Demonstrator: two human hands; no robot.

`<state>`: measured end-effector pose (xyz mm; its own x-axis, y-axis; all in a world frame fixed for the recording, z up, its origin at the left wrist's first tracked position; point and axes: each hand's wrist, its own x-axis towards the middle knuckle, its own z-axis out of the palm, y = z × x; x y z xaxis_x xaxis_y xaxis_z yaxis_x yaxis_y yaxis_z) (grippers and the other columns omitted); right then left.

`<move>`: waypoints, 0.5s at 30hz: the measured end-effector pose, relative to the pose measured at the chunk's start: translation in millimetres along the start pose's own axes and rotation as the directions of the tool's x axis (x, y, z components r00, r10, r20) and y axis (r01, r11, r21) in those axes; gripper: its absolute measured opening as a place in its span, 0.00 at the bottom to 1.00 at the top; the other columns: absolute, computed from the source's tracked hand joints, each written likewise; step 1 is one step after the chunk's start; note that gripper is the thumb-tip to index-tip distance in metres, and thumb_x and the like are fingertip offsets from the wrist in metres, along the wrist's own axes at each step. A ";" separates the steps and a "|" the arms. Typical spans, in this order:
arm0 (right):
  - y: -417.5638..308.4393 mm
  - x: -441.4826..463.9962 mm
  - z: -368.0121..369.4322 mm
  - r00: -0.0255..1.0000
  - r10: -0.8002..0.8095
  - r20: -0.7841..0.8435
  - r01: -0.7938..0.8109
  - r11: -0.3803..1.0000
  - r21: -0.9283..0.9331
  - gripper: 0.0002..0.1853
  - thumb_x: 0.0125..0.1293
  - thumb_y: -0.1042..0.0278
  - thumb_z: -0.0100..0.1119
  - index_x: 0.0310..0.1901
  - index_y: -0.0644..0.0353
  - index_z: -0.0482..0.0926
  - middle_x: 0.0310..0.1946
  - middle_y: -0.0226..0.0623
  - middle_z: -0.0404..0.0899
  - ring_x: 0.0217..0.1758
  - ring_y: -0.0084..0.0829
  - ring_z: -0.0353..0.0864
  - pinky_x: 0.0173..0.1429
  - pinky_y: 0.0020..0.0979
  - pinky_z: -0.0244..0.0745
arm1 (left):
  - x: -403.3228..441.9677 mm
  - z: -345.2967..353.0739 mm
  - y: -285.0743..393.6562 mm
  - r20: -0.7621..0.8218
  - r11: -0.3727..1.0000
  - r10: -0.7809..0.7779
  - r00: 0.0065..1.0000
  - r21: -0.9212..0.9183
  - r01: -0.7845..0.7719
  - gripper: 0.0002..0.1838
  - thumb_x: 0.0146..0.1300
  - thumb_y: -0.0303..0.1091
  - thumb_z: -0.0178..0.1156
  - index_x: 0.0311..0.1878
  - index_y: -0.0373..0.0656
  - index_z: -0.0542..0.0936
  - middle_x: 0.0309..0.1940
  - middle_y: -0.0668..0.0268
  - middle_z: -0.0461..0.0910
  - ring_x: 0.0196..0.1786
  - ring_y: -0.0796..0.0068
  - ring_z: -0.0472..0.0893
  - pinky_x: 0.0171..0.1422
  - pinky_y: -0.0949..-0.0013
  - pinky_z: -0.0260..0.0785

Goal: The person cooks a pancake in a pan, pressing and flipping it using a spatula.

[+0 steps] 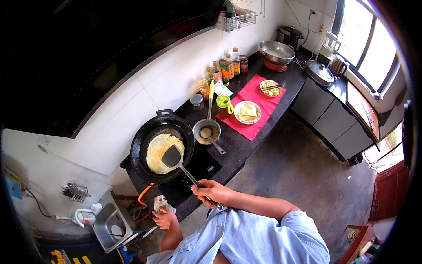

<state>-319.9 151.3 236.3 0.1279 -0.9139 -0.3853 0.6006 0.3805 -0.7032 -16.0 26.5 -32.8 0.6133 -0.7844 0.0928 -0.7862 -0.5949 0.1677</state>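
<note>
My right hand (214, 194) is closed around the handle of a spatula (173, 157). The spatula's dark blade lies over the right side of a pale, lightly browned pancake (158, 152) in a black wok (137, 152); whether it touches the pancake I cannot tell. Below the wok, by the counter's front edge, my left hand (165, 218) grips a crumpled whitish cloth (161, 203). Right of the wok stands a metal pot (198, 127) with a yellow-tipped handle, and a small ladle (214, 143) rests in its pale liquid.
On a red cloth (250, 131) sit a plate of folded pancakes (247, 113) and a bowl with chopsticks (271, 87). A green-lidded jug (224, 105) and several sauce bottles (230, 66) line the counter. A sink (110, 226) lies lower left.
</note>
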 end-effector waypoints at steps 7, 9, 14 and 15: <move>3.8 4.7 -1.6 1.000 -0.005 0.015 0.005 1.000 -0.002 0.12 0.79 0.65 0.61 0.53 0.62 0.73 0.25 0.29 0.73 0.14 0.20 0.71 0.18 0.26 0.64 | -0.2 2.5 -2.1 -0.011 1.000 0.012 1.000 -0.012 -0.012 0.36 0.76 0.69 0.44 0.80 0.65 0.70 0.75 0.55 0.70 0.72 0.51 0.74 0.69 0.40 0.67; 4.1 5.0 -1.6 1.000 -0.008 0.022 0.008 1.000 0.001 0.11 0.79 0.64 0.61 0.52 0.62 0.73 0.24 0.29 0.73 0.14 0.20 0.71 0.18 0.26 0.64 | 0.0 4.5 -3.1 -0.018 1.000 0.018 1.000 -0.024 -0.018 0.36 0.76 0.69 0.44 0.80 0.64 0.70 0.75 0.55 0.71 0.72 0.51 0.74 0.68 0.40 0.67; 3.4 3.9 0.5 1.000 -0.018 0.016 0.018 1.000 -0.002 0.11 0.78 0.64 0.61 0.51 0.62 0.73 0.24 0.28 0.73 0.13 0.20 0.71 0.17 0.26 0.64 | 0.5 9.5 -4.1 -0.057 1.000 0.023 0.998 -0.014 -0.024 0.36 0.76 0.69 0.43 0.79 0.64 0.71 0.73 0.55 0.72 0.71 0.51 0.75 0.67 0.39 0.68; 3.7 4.1 0.5 1.000 -0.020 0.019 0.020 1.000 -0.002 0.11 0.78 0.64 0.61 0.51 0.62 0.73 0.24 0.28 0.73 0.14 0.20 0.71 0.17 0.26 0.64 | 0.8 9.9 -4.3 -0.064 1.000 0.025 0.998 -0.012 -0.026 0.36 0.76 0.69 0.43 0.79 0.64 0.71 0.73 0.55 0.73 0.71 0.51 0.75 0.67 0.39 0.69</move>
<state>-316.7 148.9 232.4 0.1315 -0.9237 -0.3598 0.6017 0.3628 -0.7116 -12.8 26.7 -43.1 0.5971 -0.7861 0.1599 -0.8007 -0.5721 0.1774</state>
